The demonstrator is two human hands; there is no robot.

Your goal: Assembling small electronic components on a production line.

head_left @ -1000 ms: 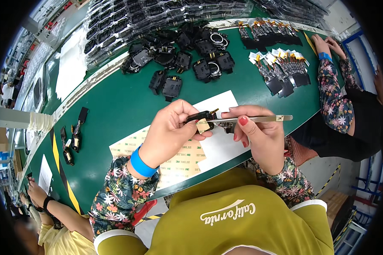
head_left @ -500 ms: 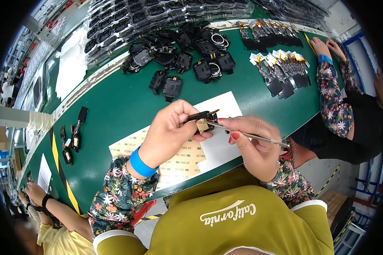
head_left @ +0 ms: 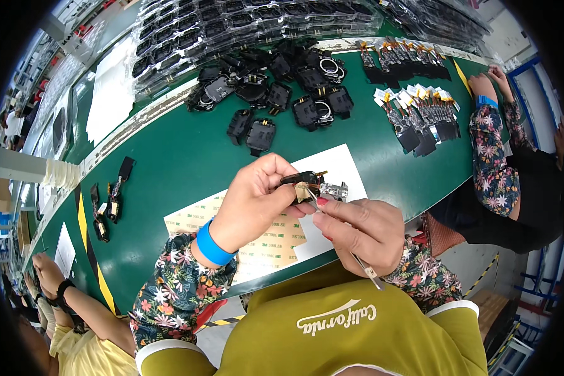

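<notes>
My left hand (head_left: 254,200) grips a small black plastic housing (head_left: 299,178) over the table, fingers wrapped round it. On the housing's near side sits a small tan adhesive piece (head_left: 301,192), partly covered by my left thumb. My right hand (head_left: 373,229) pinches metal tweezers (head_left: 370,273), whose tip meets the tan piece; their tail slants down toward me. A small clear and silvery part (head_left: 336,190) sticks out to the right of the housing; how it is joined cannot be made out. Below lies a sheet of tan adhesive backing (head_left: 272,247) on white paper (head_left: 339,164).
Several black housings (head_left: 260,135) are heaped beyond my hands, with clear trays (head_left: 194,39) of them behind. Rows of ribbon-cable parts (head_left: 423,119) lie at the right, near a co-worker's hand (head_left: 480,86). Black assemblies (head_left: 114,203) and another person's hand (head_left: 49,276) are at the left.
My right hand has turned, swinging the tweezers from nearly level to a steep slant with the tail toward me. The clear silvery part now shows. The whole scene sits slightly lower in view.
</notes>
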